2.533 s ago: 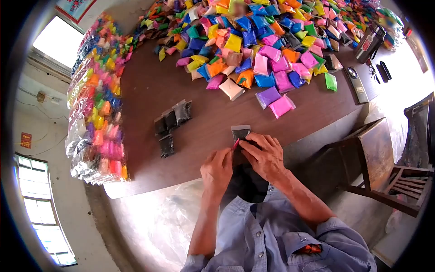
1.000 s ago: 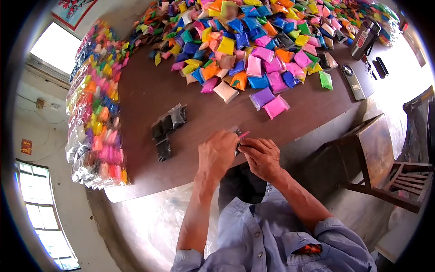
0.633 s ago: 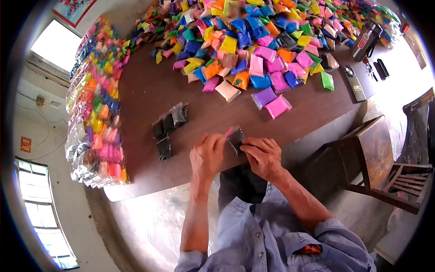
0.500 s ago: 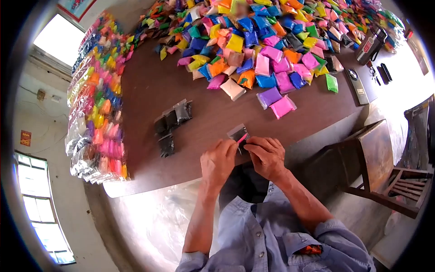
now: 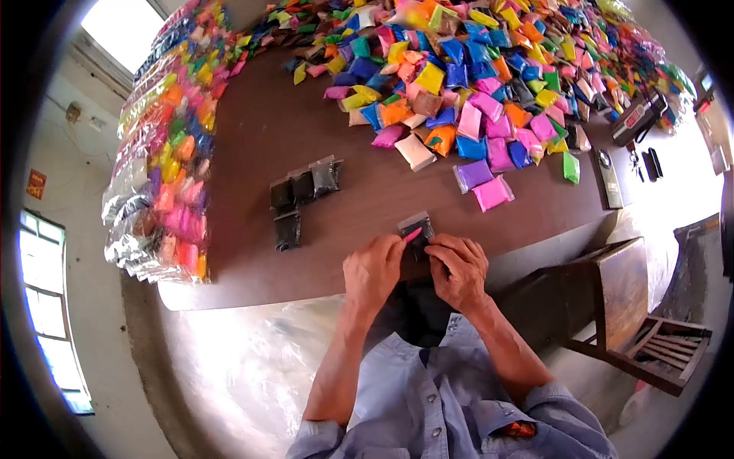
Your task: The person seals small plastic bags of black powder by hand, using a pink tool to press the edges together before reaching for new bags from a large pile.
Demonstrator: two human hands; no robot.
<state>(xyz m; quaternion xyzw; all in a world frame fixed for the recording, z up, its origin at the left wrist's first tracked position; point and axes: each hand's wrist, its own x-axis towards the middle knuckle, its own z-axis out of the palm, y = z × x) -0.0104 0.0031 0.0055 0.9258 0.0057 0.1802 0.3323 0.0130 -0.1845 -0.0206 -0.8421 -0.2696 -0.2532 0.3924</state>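
Note:
Near the table's front edge, my left hand [image 5: 374,269] is closed on a small pink stick [image 5: 413,234], whose tip lies over a black packet [image 5: 417,225]. My right hand [image 5: 459,268] is closed at that packet's right side, fingertips pressed together on its edge. Further left on the brown table [image 5: 252,145] lie several black packets [image 5: 303,186] in clear bags, three in a row and one [image 5: 287,231] just below them.
A large heap of colourful packets [image 5: 459,92] covers the table's far side. Bagged packets [image 5: 164,168] are stacked along the left edge. A dark flask [image 5: 638,120] and a grey case [image 5: 608,180] sit at the right, above a wooden chair [image 5: 623,298].
The view has shifted, so the table's contents appear slightly moved. Both hands remain at the black packet, with the pink stick still in my left hand.

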